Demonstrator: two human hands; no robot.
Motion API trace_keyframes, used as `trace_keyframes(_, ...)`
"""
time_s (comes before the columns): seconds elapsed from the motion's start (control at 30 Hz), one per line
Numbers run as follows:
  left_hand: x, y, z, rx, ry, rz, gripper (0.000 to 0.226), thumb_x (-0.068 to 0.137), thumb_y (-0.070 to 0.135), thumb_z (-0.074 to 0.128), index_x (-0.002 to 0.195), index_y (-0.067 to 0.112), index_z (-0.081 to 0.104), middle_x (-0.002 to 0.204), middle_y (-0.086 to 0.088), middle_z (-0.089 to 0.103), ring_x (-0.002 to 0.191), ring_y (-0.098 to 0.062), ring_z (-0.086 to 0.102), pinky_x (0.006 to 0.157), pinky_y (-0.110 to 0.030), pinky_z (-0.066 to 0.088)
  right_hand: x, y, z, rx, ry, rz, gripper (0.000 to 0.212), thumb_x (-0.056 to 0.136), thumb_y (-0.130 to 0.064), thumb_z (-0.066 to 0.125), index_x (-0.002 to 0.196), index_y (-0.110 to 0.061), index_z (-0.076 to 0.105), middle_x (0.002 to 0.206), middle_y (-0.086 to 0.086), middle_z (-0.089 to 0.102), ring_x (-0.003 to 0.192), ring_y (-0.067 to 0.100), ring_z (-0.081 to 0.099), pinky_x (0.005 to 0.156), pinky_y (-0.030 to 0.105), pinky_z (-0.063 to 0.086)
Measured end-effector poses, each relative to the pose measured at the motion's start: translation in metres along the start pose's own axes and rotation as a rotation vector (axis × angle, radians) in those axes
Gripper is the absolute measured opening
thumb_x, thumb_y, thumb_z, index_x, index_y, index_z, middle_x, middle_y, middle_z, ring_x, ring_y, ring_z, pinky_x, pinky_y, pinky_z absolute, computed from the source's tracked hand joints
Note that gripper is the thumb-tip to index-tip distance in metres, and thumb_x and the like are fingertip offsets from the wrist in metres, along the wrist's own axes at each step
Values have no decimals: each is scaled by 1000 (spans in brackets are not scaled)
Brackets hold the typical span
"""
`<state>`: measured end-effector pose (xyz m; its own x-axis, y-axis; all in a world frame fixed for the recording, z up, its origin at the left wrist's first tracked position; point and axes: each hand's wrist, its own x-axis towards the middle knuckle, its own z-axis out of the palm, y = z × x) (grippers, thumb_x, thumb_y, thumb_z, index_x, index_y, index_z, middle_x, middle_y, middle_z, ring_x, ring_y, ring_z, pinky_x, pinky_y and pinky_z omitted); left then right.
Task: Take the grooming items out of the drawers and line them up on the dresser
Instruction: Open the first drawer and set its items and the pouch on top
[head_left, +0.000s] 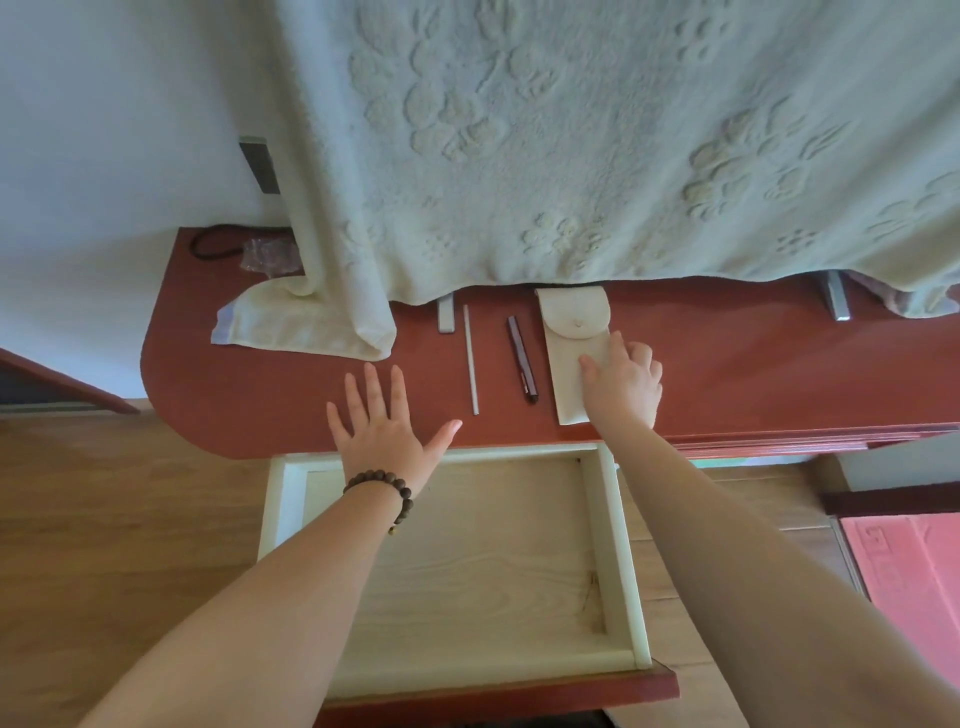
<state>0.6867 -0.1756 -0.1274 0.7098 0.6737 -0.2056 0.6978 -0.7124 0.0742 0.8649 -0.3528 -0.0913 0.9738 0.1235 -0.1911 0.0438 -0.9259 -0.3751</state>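
Fingers of your right hand (623, 387) press flat on the cream pouch (574, 343). Your left hand (382, 423) lies spread wide on the dresser (234, 395), with the white stick (471, 358) and dark pen (522, 366) between your hands.

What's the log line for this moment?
left hand: flat on dresser | right hand: fingers on cream pouch | white stick, dark pen lined up | drawer open
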Motion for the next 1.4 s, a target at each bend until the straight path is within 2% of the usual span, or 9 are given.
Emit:
trace_keyframes(0.2, -2, -2, -4, -22, -39, 26, 102, 72, 87, 5, 150, 23, -9, 160, -8, -11, 146, -31, -15, 116, -55, -5, -68, 8, -16, 151, 194, -141, 56, 95, -32, 49, 146, -19, 32, 151, 7, 29, 138, 28, 22, 110, 45, 30)
trace_keyframes(0.33, -4, -7, -9, -42, -74, 62, 96, 78, 82, 14, 151, 23, -7, 160, -8, -11, 146, -30, -15, 117, -54, -6, -139, 18, -8, 192, 207, -154, 52, 94, -25, 54, 143, -20, 37, 148, 7, 32, 135, 27, 25, 109, 44, 31)
trace_keyframes(0.47, -19, -23, -24, -155, -33, 114, 80, 88, 64, 32, 151, 18, 14, 159, -10, 12, 147, -28, 3, 118, -52, 9, -208, 32, 6, 217, 109, -151, 56, 92, -26, 54, 144, -23, 34, 149, 4, 26, 136, 24, 22, 111, 44, 30)
trace_keyframes(0.53, -41, -35, -30, -206, 37, 130, 76, 89, 60, 37, 148, 15, 21, 155, -12, 25, 146, -30, 14, 116, -52, 15, -242, 43, 14, 138, 88, -182, 61, 92, -38, 53, 146, -21, 31, 153, 6, 25, 140, 25, 21, 113, 46, 29)
trace_keyframes(0.7, -124, -66, -19, -257, 113, 149, 71, 89, 55, 42, 145, 13, 27, 150, -13, 35, 142, -31, 25, 113, -52, 24, -305, 83, 45, -123, -105, -161, 102, 82, -74, 41, 151, -15, -5, 160, 6, -16, 145, 21, -23, 118, 39, -11)
trace_keyframes(0.8, -177, -79, -2, -233, 91, 97, 73, 89, 56, 42, 146, 14, 25, 152, -13, 31, 143, -31, 21, 115, -52, 21, -331, 103, 62, -183, -182, -71, 114, 75, -82, 37, 148, -11, -15, 155, 12, -28, 142, 25, -30, 118, 43, -14)
trace_keyframes(1.07, -295, -95, 45, -197, 41, -110, 92, 83, 66, 43, 150, 11, 10, 158, -18, 11, 146, -33, 6, 116, -53, 12, -342, 96, 77, -34, -144, 86, 126, 72, -80, 48, 148, 2, -11, 156, 22, -20, 144, 32, -22, 119, 46, -7)
trace_keyframes(1.23, -307, -92, 62, -271, -49, -286, 114, 78, 75, 41, 147, 3, -15, 157, -19, -16, 146, -33, -11, 117, -50, 1, -329, 94, 81, -12, -111, 75, 126, 71, -78, 50, 148, 2, -8, 156, 23, -18, 145, 33, -20, 120, 47, -4)
trace_keyframes(1.4, -268, -75, 63, -428, -186, -454, 130, 69, 85, 40, 143, -1, -24, 154, -19, -25, 146, -31, -12, 118, -47, 2, -306, 80, 86, 6, -83, 71, 124, 72, -76, 52, 148, 2, -8, 157, 23, -16, 145, 32, -20, 120, 47, -3)
